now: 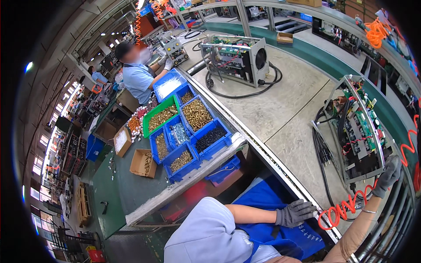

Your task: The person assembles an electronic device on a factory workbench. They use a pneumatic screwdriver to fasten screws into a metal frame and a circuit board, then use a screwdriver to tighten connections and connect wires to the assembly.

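My left hand (296, 213), in a grey glove, lies on the metal rail at the near edge of the bench. Its fingers are stretched out and nothing is in them. My right hand (388, 175), gloved alike, is curled at the near corner of an open metal chassis (362, 131) with green circuit boards and wires inside. A red coiled hose (337, 215) shows on both sides of that hand. Whether the fingers hold the hose, the frame or something else is hidden. A black power cord (323, 153) hangs along the chassis's left side.
A second open chassis (237, 59) with a fan stands farther back on the bench (280, 111). Blue bins (212, 139) and a green bin (160, 116) of small fasteners sit on the left table. Beyond them, a person (138, 74) in blue works at another unit. Metal rollers (390, 228) run at right.
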The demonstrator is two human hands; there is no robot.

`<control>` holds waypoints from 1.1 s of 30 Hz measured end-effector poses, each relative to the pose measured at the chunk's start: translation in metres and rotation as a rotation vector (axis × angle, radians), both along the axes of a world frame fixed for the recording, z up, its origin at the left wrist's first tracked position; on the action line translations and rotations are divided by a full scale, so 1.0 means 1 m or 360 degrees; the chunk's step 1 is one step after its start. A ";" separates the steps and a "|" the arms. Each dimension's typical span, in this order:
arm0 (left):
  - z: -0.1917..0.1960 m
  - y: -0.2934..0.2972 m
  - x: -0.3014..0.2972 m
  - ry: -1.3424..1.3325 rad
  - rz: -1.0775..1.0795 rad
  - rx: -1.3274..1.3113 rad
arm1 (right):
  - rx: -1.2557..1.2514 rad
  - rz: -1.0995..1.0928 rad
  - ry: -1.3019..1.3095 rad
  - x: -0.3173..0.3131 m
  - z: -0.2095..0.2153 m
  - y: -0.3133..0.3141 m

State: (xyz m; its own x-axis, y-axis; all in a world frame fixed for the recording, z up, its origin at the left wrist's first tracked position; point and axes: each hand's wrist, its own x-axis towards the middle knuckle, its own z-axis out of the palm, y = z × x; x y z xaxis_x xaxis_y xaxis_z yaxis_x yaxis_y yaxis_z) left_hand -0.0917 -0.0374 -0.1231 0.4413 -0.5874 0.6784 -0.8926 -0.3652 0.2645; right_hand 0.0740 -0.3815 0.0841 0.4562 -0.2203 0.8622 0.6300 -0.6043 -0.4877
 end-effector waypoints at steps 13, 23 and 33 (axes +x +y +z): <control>0.000 -0.001 0.000 -0.0043 0.0022 -0.0006 | 0.0119 0.0051 0.0017 0.001 -0.006 -0.005; 0.000 -0.001 0.001 -0.0095 0.0064 0.0060 | -0.0081 -0.0029 0.0002 -0.003 -0.009 -0.019; -0.002 -0.001 0.000 -0.0048 0.0098 0.0109 | -0.0081 -0.0171 0.0000 -0.010 0.031 0.035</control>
State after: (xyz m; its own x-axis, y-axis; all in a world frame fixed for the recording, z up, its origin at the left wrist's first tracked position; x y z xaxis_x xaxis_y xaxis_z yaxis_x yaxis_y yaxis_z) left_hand -0.0913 -0.0379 -0.1248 0.4581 -0.6049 0.6513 -0.8750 -0.4361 0.2103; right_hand 0.0638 -0.3466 0.1146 0.4325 -0.2235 0.8735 0.5603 -0.6923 -0.4546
